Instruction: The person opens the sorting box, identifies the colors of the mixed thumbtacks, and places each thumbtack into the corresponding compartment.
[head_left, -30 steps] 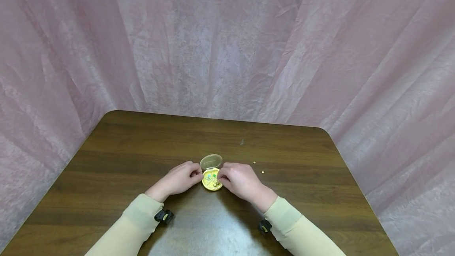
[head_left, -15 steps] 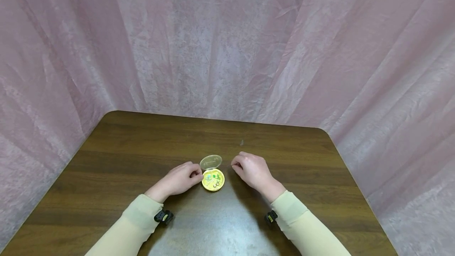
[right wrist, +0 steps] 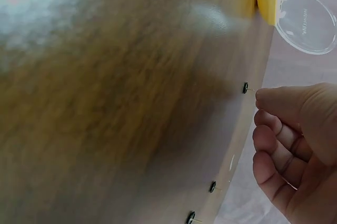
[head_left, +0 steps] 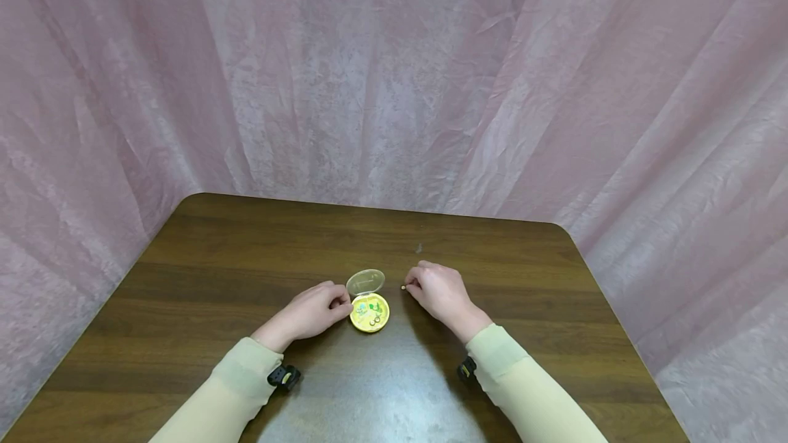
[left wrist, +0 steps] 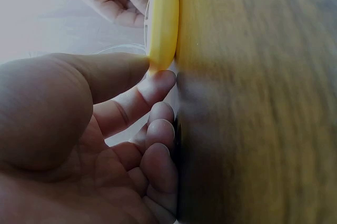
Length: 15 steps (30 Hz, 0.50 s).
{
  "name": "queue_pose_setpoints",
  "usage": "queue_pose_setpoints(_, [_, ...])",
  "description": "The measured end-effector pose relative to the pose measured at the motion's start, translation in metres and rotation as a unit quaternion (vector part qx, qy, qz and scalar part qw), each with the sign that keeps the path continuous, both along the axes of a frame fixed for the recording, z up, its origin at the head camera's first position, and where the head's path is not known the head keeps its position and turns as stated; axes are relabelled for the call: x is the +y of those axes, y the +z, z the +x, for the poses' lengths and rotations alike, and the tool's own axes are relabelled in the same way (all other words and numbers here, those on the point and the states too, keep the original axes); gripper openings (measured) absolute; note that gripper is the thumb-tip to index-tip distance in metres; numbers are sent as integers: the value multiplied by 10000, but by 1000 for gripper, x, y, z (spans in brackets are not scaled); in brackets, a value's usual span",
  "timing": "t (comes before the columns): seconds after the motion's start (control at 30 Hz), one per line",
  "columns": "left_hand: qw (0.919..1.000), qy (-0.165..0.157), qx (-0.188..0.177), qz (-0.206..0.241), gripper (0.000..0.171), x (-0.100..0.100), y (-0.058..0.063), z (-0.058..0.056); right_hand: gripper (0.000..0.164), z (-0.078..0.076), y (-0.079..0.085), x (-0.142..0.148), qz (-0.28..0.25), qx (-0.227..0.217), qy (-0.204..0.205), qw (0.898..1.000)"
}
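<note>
My left hand point(head_left: 315, 308) pinches the left rim of a round yellow case point(head_left: 369, 325) between thumb and forefinger. The case lies flat on the table with its clear hinged lid point(head_left: 366, 282) raised at the back. Inside are green pieces and small rings. To its right, my right hand point(head_left: 440, 292) pinches the thin post of a small stud earring point(head_left: 403, 287) at the thumb tip. In the right wrist view this earring point(right wrist: 245, 88) shows a dark round head, close to the table. The right hand's other fingers are curled.
Two more stud earrings, one nearer point(right wrist: 191, 217) and one farther point(right wrist: 212, 186), stand post-up on the brown wooden table point(head_left: 277, 224) in the right wrist view. My right hand covers them in the head view. Pink curtains point(head_left: 394, 74) hang behind the table.
My right hand has left the case and moved right, to the stud earring, which now shows at its fingertips. The left hand has stayed at the case's rim.
</note>
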State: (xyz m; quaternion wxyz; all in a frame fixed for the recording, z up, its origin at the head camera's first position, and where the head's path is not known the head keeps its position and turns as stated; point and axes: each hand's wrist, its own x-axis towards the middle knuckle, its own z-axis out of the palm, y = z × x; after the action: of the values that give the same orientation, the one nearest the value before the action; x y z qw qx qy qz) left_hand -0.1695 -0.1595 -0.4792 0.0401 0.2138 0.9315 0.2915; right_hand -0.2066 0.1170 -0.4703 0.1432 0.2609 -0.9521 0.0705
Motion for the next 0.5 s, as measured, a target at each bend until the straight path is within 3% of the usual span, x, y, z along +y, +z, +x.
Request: queue_pose_setpoints(0.5, [10000, -17, 38, -25, 15, 0, -2, -2, 4, -6, -3, -7, 190, -183, 7, 9997])
